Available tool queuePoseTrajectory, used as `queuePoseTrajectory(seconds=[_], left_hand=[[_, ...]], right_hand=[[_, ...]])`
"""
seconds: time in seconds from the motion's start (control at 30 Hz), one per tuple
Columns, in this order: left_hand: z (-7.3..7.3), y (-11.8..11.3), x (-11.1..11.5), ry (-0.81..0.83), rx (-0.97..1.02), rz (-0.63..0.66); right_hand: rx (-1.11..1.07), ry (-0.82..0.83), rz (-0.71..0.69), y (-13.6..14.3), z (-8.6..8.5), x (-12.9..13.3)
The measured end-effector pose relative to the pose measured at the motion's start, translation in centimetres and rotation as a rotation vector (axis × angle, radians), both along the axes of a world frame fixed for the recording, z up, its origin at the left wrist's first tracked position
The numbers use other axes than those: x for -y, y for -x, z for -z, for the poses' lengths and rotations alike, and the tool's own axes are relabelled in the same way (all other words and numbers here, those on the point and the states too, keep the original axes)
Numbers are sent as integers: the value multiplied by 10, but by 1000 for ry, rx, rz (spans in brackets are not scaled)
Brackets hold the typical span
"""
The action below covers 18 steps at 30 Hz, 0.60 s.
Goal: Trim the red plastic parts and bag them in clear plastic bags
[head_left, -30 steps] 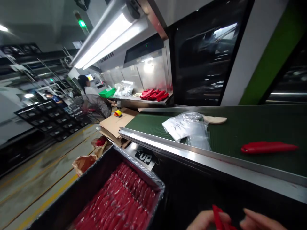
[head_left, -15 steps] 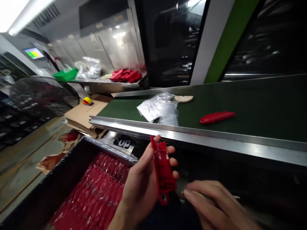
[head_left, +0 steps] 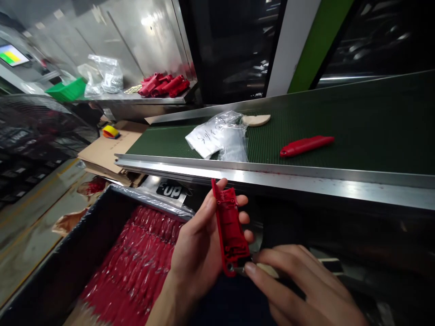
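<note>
- Head camera: the left hand point(head_left: 199, 242) cradles a red shell point(head_left: 233, 228), long, glossy and hollow, with moulded ribs inside and a small round hole at its lower end; the thumb presses one long edge while the fingers curl, slightly spread, against the other.
- The right hand point(head_left: 299, 280) pinches a small tool point(head_left: 268, 270) between thumb and fingertips; its handle is pale and its metal tip meets the shell's lower end.
- Just left of the left hand, a dark bin point(head_left: 37, 278) holds rows of red pieces point(head_left: 131, 265) in shiny, crinkled clear film.
- Beyond the hands, a ribbed green belt point(head_left: 370, 131) with a brushed metal rail point(head_left: 282, 179) carries a smooth, tapered red part point(head_left: 307, 146), crumpled clear bags point(head_left: 234, 142) with handwriting, and a pale half-round piece point(head_left: 257, 120).
- Farther back, a metal shelf point(head_left: 136, 100) bears piled red parts point(head_left: 165, 86), plastic bags point(head_left: 110, 79) and a green tray point(head_left: 68, 90).
- At left, flat cardboard point(head_left: 117, 147) supports a yellow-and-blue roll point(head_left: 110, 131); behind stands a wire-caged fan point(head_left: 44, 120).
</note>
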<state>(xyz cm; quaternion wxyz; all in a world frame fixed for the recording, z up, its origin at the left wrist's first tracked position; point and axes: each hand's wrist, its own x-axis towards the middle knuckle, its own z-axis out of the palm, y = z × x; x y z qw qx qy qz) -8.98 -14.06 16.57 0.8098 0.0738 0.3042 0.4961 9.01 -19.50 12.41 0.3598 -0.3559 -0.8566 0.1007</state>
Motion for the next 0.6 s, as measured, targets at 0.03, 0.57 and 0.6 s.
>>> queuePoseTrajectory(seconds=[0.03,0.57,0.6], left_hand=[[0,0,0,1,3,3],[8,3,-6,101,88,-48],[9,3,-7,105,106,-53]], right_hand=[[-1,2,-7,-1,-1,-1],[-61,-38,169,-38,-5,-24],[-40,-76,217,-49,-3,-32]])
